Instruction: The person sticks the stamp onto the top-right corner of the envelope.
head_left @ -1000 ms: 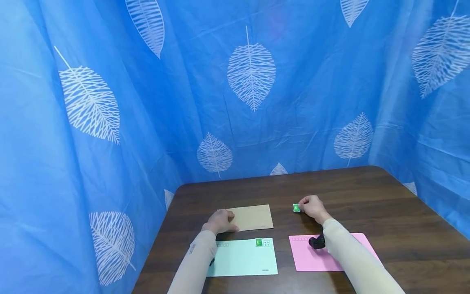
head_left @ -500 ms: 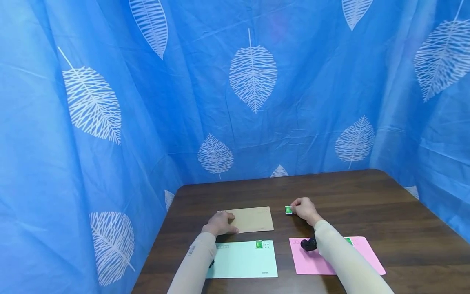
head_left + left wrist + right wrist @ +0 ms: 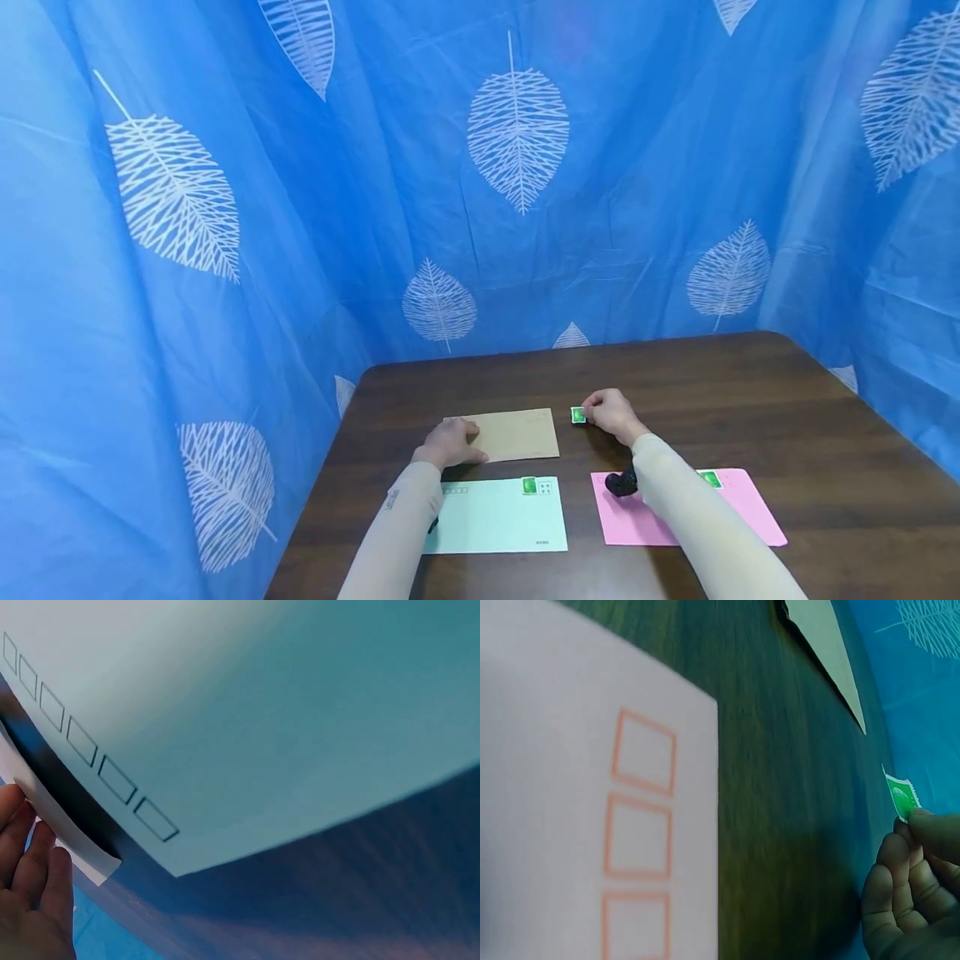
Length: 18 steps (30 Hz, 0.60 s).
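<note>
Between thumb and fingertips my right hand [image 3: 613, 415] pinches a green postage stamp [image 3: 577, 415] with a white border. The stamp is held up just right of a tan envelope [image 3: 517, 435], apart from it. My left hand [image 3: 448, 443] rests on that envelope's left end, thumb and fingers spread. In the left wrist view, its fingertips [image 3: 56, 862] touch the envelope's edge. A mint-green envelope [image 3: 495, 525] lies nearer, with a green stamp [image 3: 529, 486] at its upper right. The right forearm passes over a pink envelope [image 3: 750, 504], which bears another green stamp [image 3: 709, 479].
All three envelopes lie flat on a dark wooden table [image 3: 840, 467]. A blue curtain [image 3: 637, 208] with white leaf prints hangs behind and at both sides. A black wrist device [image 3: 621, 483] shows under the right sleeve.
My right hand has moved left with the stamp, closer to the tan envelope. The stamp on the pink envelope has come into sight from behind the sleeve. My left hand stays in place.
</note>
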Available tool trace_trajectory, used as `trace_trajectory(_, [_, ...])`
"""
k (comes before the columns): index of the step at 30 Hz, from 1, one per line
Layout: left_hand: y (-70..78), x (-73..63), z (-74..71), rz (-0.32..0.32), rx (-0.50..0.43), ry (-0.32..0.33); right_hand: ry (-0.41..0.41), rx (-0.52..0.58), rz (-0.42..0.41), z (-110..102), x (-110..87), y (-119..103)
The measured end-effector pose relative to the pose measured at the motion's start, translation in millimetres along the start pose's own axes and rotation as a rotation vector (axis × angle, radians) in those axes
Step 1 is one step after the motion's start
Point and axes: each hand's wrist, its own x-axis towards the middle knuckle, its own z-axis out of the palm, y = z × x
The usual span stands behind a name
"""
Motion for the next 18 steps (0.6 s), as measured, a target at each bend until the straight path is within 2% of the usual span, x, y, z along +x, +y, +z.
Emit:
trace_trajectory(7, [3.0, -0.8, -3.3, -0.044, -0.002, -0.012, -0.009, -0.017, 0.006, 5.8, 3.8, -8.6])
trace_trajectory(13, [5.5, -3.3, -7.0, -0.039, -0.006, -0.006, -0.019, -0.025, -0.012, 11.9, 6.9, -13.2])
trace_trajectory(18, [4.8, -3.7, -4.6, -0.024, 0.004, -0.008, -0.023, -0.016, -0.009, 18.5, 8.1, -11.4])
